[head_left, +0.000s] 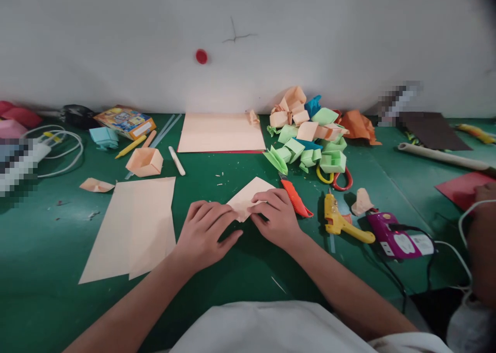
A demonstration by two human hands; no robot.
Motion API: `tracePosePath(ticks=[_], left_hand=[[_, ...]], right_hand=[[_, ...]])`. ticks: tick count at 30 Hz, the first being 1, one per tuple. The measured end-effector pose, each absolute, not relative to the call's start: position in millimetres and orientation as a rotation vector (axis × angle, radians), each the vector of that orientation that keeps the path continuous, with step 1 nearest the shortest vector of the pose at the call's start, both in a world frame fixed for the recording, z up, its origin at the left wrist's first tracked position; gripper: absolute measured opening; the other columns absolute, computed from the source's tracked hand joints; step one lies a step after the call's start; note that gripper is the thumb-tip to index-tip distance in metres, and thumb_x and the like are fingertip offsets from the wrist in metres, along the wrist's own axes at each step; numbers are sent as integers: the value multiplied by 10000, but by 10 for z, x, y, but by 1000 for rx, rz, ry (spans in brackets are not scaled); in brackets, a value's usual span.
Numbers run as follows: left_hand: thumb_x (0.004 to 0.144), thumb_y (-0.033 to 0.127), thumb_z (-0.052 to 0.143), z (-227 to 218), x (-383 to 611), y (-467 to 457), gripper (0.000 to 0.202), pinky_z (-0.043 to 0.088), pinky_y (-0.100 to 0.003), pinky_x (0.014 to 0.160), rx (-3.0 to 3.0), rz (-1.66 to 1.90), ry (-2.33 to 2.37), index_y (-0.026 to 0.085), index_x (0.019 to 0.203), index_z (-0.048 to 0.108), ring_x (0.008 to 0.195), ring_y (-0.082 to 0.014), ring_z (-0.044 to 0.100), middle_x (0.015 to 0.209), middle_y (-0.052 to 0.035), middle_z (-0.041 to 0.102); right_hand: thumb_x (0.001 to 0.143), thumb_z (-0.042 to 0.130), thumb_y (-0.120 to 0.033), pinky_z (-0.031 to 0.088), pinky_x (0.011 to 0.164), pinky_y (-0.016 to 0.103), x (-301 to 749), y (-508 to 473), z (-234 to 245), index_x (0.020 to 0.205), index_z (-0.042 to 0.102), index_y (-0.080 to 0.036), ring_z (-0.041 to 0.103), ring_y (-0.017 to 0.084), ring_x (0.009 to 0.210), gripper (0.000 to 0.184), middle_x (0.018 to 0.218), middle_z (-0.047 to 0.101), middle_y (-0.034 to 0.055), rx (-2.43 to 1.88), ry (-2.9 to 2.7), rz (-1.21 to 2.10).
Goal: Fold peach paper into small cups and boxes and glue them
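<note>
A small folded piece of peach paper [250, 193] lies on the green table [248, 156] in front of me. My left hand [204, 233] presses its near left edge with bent fingers. My right hand [276, 214] lies across its near right corner, fingers curled and pressing on it. Both hands touch the same piece. The paper's lower part is hidden under my fingers.
Peach sheets [134, 229] lie left, another sheet [220, 132] at the back. A folded peach box [144, 162], a pile of folded coloured papers [310, 136], an orange cutter [295, 198], scissors [335, 180] and two glue guns [343, 221] sit around. Another person's arm [482, 239] is at right.
</note>
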State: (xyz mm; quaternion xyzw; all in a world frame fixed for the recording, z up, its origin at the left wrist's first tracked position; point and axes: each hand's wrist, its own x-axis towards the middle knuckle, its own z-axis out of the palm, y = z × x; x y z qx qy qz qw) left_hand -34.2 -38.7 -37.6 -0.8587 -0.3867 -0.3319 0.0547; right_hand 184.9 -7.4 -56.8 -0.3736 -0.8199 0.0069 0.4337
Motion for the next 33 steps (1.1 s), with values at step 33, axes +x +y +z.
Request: tracePosePath(ticks=[33], left_hand=[[915,77,641,-507,-462,-289,200,503,-353,824,-2690,-1256,-1112,239,1023,688,893,-172,694,943,-12,771]], right_hand=[[960,650,-215,519,928,411,1850,-28,-661,906,751,-254,645,219,1016,120,1066,783,36,-870,-2166,268]])
